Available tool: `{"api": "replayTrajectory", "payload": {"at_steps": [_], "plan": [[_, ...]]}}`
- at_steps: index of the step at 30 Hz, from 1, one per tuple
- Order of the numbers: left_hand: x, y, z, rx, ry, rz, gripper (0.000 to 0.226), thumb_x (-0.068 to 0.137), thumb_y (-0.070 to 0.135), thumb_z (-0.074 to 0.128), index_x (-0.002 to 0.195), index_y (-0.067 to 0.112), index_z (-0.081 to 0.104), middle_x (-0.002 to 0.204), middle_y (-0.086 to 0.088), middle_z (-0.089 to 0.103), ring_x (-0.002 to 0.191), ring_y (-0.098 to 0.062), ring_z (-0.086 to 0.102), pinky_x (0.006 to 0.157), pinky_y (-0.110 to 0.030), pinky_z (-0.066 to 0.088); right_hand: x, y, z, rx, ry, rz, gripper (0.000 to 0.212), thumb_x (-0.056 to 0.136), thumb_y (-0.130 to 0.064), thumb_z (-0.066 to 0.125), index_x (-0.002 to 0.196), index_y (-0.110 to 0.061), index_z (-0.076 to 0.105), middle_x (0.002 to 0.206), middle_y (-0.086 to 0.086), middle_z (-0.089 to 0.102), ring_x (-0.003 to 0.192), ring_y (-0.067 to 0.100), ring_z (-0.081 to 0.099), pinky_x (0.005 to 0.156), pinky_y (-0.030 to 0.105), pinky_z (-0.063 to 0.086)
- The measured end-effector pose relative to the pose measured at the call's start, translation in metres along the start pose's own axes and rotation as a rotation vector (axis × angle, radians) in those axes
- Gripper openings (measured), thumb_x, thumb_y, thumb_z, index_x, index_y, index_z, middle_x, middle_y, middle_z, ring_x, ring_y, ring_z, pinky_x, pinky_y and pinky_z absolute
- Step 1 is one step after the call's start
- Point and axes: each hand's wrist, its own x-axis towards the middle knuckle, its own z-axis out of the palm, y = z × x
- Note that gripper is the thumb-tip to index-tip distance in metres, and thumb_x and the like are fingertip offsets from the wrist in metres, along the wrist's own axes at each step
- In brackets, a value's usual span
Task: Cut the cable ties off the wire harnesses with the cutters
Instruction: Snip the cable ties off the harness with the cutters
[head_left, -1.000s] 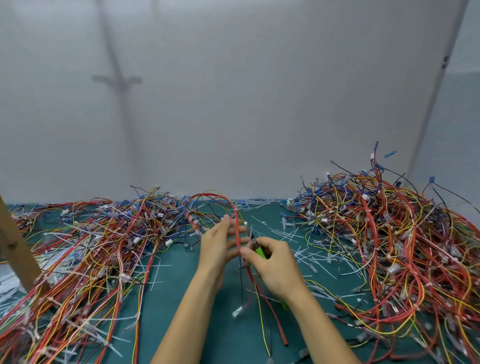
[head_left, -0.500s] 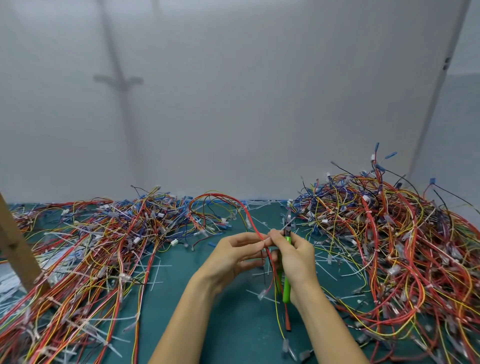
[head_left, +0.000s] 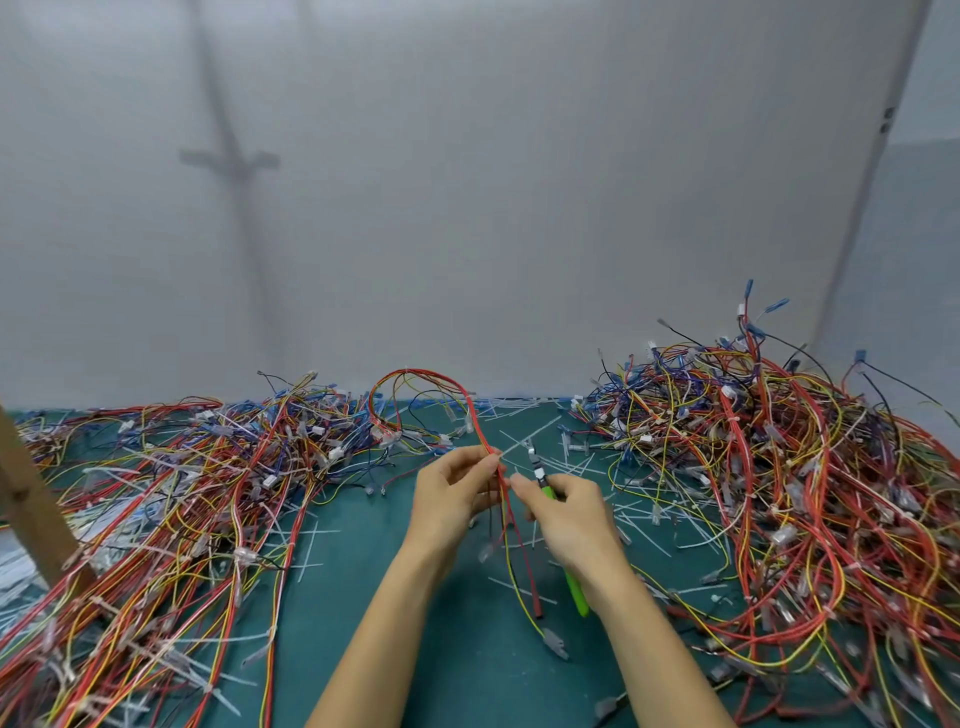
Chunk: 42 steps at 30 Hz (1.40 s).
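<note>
A left heap (head_left: 182, 493) of tangled red, yellow and blue wires sprawls on the green bench (head_left: 389, 597). At centre the left hand (head_left: 452, 499) pinches a thin red-and-yellow wire harness (head_left: 511, 525), which loops up behind and trails onto the bench. Just beside it the right hand (head_left: 571, 519) grips green-handled cutters (head_left: 576, 592), tips up. A taller right heap (head_left: 779, 467) lies beyond.

A dark teal table surface (head_left: 467, 670) runs back to a plain pale grey wall (head_left: 519, 208), with a thin blue strip (head_left: 524, 399) along the join. A slanted brown wooden post (head_left: 31, 509) crosses the left edge. On the wall lies a cross-shaped grey shadow (head_left: 228, 156) (soft-edged, blurred), and a slanting grey strip (head_left: 872, 182) rises at the right.
</note>
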Motion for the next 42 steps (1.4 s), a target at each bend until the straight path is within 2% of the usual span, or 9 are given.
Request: {"api": "replayTrajectory", "payload": {"at_steps": [3,6,12,18,23,27,31,37,42], "plan": [[0.0027,-0.0002,-0.0047,-0.016,0.057,0.032,0.008,0.09,0.007,0.065,0.091,0.008,0.072,0.074,-0.001,0.071,0.068,-0.012,0.068,0.065,-0.023,0.057,-0.0033,0.0007,-0.0001,-0.304,-0.019,-0.076,0.053,0.086,-0.058,0.059,0.062,-0.012,0.054,0.052,-0.003,0.048,0.056,0.016,0.045,0.051,0.029,0.03],[0.0036,-0.0004,-0.0068,-0.012,0.07,0.047,0.011,0.09,0.005,0.065,0.089,0.01,0.074,0.074,-0.001,0.072,0.069,-0.012,0.068,0.065,-0.023,0.057,-0.0062,0.001,0.0042,-0.329,-0.068,-0.097,0.055,0.086,-0.062,0.058,0.068,-0.01,0.058,0.055,0.0,0.048,0.057,0.019,0.045,0.053,0.033,0.031],[0.0011,0.0008,-0.0034,0.006,0.031,0.058,0.013,0.089,0.001,0.064,0.093,0.01,0.074,0.078,-0.005,0.074,0.072,-0.014,0.07,0.064,-0.022,0.057,-0.007,0.0011,0.0063,-0.356,-0.055,-0.176,0.057,0.091,-0.064,0.049,0.058,-0.018,0.042,0.052,-0.002,0.044,0.055,0.015,0.042,0.052,0.03,0.031],[-0.0014,0.0033,-0.0019,-0.003,-0.015,0.063,0.013,0.089,0.0,0.064,0.097,0.005,0.072,0.079,-0.003,0.075,0.073,-0.011,0.071,0.063,-0.02,0.055,-0.0061,0.0038,0.0081,-0.382,-0.019,-0.23,0.054,0.095,-0.061,0.042,0.061,-0.02,0.047,0.056,-0.004,0.05,0.057,0.007,0.045,0.052,0.021,0.03],[-0.0016,0.003,-0.002,0.025,-0.028,0.063,0.013,0.089,0.001,0.064,0.098,0.006,0.072,0.082,-0.001,0.076,0.077,-0.01,0.071,0.068,-0.022,0.057,-0.005,0.0044,0.0087,-0.378,-0.005,-0.245,0.053,0.097,-0.058,0.04,0.063,-0.019,0.051,0.058,-0.004,0.054,0.059,0.006,0.047,0.05,0.025,0.03],[-0.0007,0.0024,-0.0025,0.046,-0.023,0.063,0.015,0.089,0.001,0.065,0.101,0.004,0.072,0.084,-0.003,0.076,0.078,-0.011,0.071,0.07,-0.024,0.058,-0.0052,0.0036,0.0082,-0.382,-0.005,-0.26,0.055,0.098,-0.056,0.04,0.06,-0.018,0.051,0.057,-0.003,0.052,0.058,0.011,0.047,0.056,0.038,0.028],[0.0001,0.0025,-0.0033,0.046,-0.024,0.058,0.015,0.089,0.002,0.065,0.101,0.005,0.073,0.086,-0.004,0.076,0.08,-0.013,0.072,0.068,-0.023,0.057,-0.0056,0.0033,0.0073,-0.366,-0.002,-0.267,0.056,0.098,-0.057,0.041,0.063,-0.015,0.058,0.059,-0.001,0.057,0.064,0.022,0.05,0.059,0.037,0.029],[0.0006,0.0011,-0.0041,0.06,-0.022,0.049,0.015,0.089,0.004,0.066,0.101,0.008,0.074,0.089,-0.005,0.076,0.082,-0.015,0.072,0.07,-0.025,0.058,-0.0065,0.0021,0.0077,-0.36,-0.01,-0.234,0.06,0.097,-0.059,0.04,0.075,-0.011,0.068,0.073,0.004,0.069,0.074,0.025,0.059,0.066,0.038,0.041],[0.0011,0.0005,-0.0041,0.05,-0.015,0.045,0.016,0.089,0.003,0.066,0.102,0.007,0.073,0.089,-0.005,0.076,0.081,-0.014,0.072,0.069,-0.024,0.057,-0.0083,-0.0006,0.0075,-0.34,-0.008,-0.211,0.061,0.096,-0.058,0.041,0.073,-0.009,0.068,0.066,0.004,0.065,0.069,0.024,0.057,0.064,0.038,0.039]]}}
